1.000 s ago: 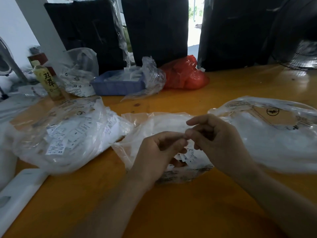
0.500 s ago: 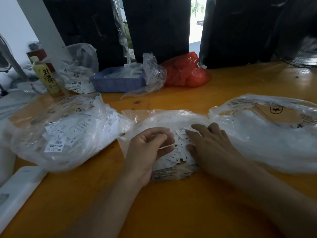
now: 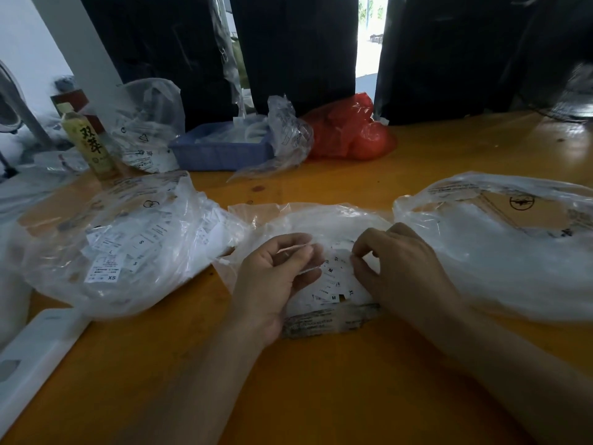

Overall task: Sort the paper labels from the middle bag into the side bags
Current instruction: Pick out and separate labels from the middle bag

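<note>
Fingers (image 3: 361, 261) of both hands pinch paper labels (image 3: 333, 284) reading M, XL; left bag (image 3: 112, 277) shows XS.

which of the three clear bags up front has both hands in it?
The middle clear plastic bag. The left hand and right hand are both at its loose paper size labels; the left clear bag and right clear bag lie untouched.

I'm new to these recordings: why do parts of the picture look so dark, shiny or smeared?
Head view: daylight from the gap behind leaves the black bags as silhouettes; glare streaks the orange table and right bag; the left hand is slightly motion-blurred; edges bend from the wide lens.
</note>
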